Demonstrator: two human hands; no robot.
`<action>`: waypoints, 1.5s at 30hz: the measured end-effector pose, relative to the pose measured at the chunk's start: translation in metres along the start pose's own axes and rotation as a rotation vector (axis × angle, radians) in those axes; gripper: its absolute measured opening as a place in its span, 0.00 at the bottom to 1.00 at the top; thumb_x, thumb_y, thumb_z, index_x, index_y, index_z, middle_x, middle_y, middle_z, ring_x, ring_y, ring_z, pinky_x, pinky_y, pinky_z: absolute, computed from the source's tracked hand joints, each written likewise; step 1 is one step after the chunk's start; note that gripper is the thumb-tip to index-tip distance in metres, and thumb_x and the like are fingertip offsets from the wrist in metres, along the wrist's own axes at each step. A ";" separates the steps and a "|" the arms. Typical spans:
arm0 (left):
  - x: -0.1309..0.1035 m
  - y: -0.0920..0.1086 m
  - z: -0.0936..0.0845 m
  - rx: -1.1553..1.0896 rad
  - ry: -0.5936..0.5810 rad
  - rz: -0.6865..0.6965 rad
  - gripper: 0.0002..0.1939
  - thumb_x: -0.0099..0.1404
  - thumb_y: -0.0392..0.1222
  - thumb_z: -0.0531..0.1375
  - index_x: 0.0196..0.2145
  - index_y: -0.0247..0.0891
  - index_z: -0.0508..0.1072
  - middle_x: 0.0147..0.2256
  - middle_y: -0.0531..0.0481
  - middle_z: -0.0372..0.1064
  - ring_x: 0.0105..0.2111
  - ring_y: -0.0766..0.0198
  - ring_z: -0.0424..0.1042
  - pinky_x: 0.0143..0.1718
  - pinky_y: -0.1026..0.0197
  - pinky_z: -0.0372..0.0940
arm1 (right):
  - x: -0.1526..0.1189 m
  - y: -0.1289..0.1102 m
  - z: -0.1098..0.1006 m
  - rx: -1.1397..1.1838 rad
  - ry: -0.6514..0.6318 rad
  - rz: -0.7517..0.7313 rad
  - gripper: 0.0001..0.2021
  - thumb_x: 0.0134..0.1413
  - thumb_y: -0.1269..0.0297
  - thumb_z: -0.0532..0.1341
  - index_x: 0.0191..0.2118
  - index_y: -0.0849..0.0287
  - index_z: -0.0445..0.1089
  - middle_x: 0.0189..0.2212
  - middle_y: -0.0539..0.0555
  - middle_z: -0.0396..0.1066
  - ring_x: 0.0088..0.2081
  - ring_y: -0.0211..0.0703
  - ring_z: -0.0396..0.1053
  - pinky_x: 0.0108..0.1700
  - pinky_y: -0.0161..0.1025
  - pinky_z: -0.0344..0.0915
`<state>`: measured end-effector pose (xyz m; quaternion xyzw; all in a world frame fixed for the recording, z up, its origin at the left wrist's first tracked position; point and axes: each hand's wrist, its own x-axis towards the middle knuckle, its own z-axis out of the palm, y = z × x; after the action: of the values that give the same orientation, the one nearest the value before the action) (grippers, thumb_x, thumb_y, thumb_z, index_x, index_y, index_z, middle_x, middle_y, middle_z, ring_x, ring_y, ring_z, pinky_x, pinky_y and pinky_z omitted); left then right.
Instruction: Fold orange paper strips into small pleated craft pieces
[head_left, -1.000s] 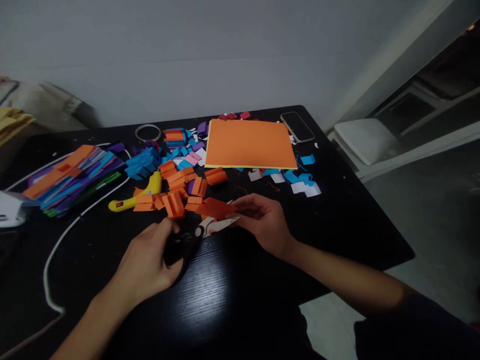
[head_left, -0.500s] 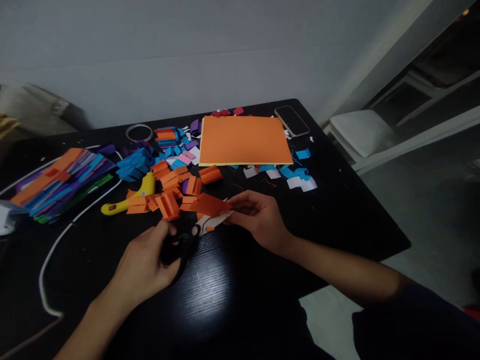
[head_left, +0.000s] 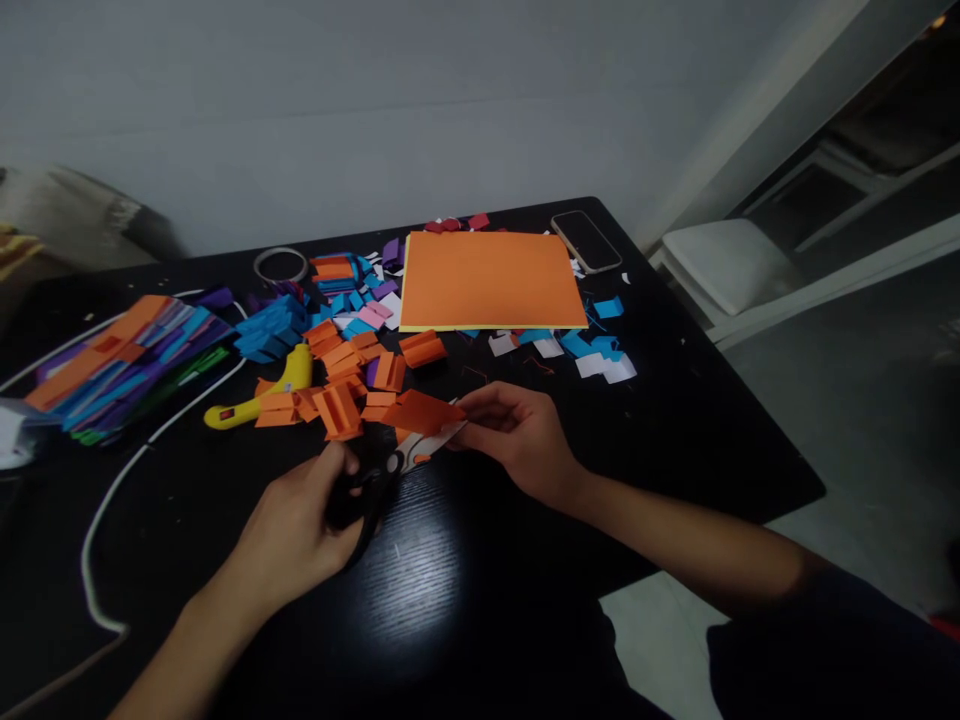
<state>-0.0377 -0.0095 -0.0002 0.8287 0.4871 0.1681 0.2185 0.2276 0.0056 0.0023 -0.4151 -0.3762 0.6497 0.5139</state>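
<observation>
My left hand (head_left: 300,525) is wrapped round the black handles of a pair of scissors (head_left: 409,455), whose blades point right and up. Between the thumb and fingers of my right hand (head_left: 521,435) is the right end of an orange paper piece (head_left: 424,412). The scissor blades lie against the lower edge of this piece, close to my right fingertips. Just beyond the scissors, several folded orange pieces (head_left: 337,412) lie in a loose heap. A yellow glue gun (head_left: 259,402) rests to the left of them.
Orange sheets (head_left: 491,280) lie at the back of the black table (head_left: 675,430), with a phone (head_left: 586,242) at their right. Blue folded pieces (head_left: 270,330), a tape ring (head_left: 280,266), a strip pile (head_left: 135,360) and a white cable (head_left: 101,520) are on the left. Paper scraps (head_left: 606,366) lie around.
The scissor blades look closer together on the orange piece. Both hands stay in nearly the same place, and the whole view has shifted very slightly.
</observation>
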 end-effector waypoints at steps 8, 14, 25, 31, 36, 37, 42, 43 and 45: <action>0.001 0.000 -0.002 -0.044 -0.010 -0.074 0.08 0.63 0.45 0.60 0.35 0.44 0.63 0.25 0.56 0.71 0.19 0.65 0.71 0.22 0.64 0.65 | -0.001 -0.002 0.002 -0.013 0.002 0.011 0.14 0.43 0.62 0.80 0.35 0.55 0.80 0.31 0.50 0.82 0.34 0.44 0.81 0.45 0.47 0.81; 0.003 0.003 -0.003 -0.057 0.011 -0.039 0.07 0.63 0.43 0.60 0.34 0.44 0.62 0.22 0.59 0.68 0.16 0.66 0.68 0.20 0.65 0.62 | -0.001 -0.001 0.002 -0.030 0.021 -0.001 0.14 0.42 0.62 0.80 0.35 0.55 0.79 0.32 0.51 0.83 0.35 0.45 0.82 0.45 0.47 0.81; 0.004 0.003 -0.004 -0.083 -0.002 -0.111 0.09 0.62 0.47 0.60 0.29 0.43 0.63 0.19 0.60 0.64 0.14 0.68 0.61 0.19 0.65 0.58 | 0.001 0.000 0.001 -0.047 0.030 0.002 0.14 0.42 0.63 0.80 0.35 0.56 0.79 0.33 0.51 0.83 0.36 0.45 0.82 0.47 0.48 0.81; -0.001 0.000 -0.003 -0.163 0.161 -0.223 0.16 0.62 0.51 0.66 0.26 0.42 0.64 0.20 0.59 0.65 0.19 0.69 0.63 0.21 0.66 0.59 | 0.003 0.002 0.000 -0.024 0.029 0.055 0.13 0.44 0.63 0.79 0.36 0.56 0.78 0.34 0.51 0.83 0.37 0.45 0.83 0.46 0.46 0.82; -0.002 0.001 -0.004 -0.175 0.297 -0.369 0.20 0.61 0.57 0.68 0.27 0.43 0.64 0.22 0.58 0.67 0.21 0.67 0.65 0.22 0.64 0.60 | 0.003 0.002 -0.001 0.070 -0.048 0.085 0.11 0.47 0.65 0.77 0.36 0.56 0.78 0.34 0.49 0.82 0.38 0.42 0.82 0.43 0.42 0.82; -0.002 0.001 -0.004 -0.169 0.305 -0.389 0.20 0.62 0.58 0.67 0.27 0.43 0.65 0.23 0.58 0.68 0.21 0.66 0.66 0.23 0.64 0.60 | 0.003 0.001 -0.001 0.079 -0.068 0.085 0.11 0.48 0.65 0.77 0.37 0.55 0.79 0.34 0.49 0.82 0.38 0.42 0.82 0.42 0.41 0.82; 0.002 0.000 -0.008 -0.084 0.306 -0.407 0.21 0.61 0.61 0.66 0.28 0.43 0.65 0.22 0.58 0.67 0.20 0.66 0.66 0.22 0.63 0.59 | 0.008 0.003 -0.004 0.045 -0.147 0.081 0.10 0.54 0.64 0.74 0.42 0.53 0.80 0.36 0.49 0.79 0.38 0.40 0.80 0.37 0.37 0.82; 0.003 -0.001 -0.009 -0.067 0.291 -0.410 0.21 0.60 0.62 0.66 0.28 0.44 0.65 0.22 0.58 0.68 0.19 0.66 0.66 0.21 0.63 0.59 | 0.010 0.004 -0.005 0.032 -0.152 0.083 0.10 0.55 0.63 0.73 0.43 0.53 0.80 0.36 0.49 0.79 0.38 0.40 0.80 0.37 0.37 0.82; 0.005 -0.002 -0.012 -0.053 0.239 -0.402 0.21 0.61 0.63 0.65 0.29 0.44 0.66 0.23 0.58 0.69 0.19 0.66 0.66 0.21 0.63 0.59 | 0.013 0.007 -0.007 0.014 -0.152 0.086 0.12 0.56 0.63 0.73 0.46 0.53 0.79 0.36 0.50 0.78 0.37 0.40 0.80 0.36 0.36 0.82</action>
<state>-0.0431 -0.0015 0.0091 0.6832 0.6602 0.2308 0.2100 0.2298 0.0175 -0.0085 -0.3767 -0.3914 0.7034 0.4584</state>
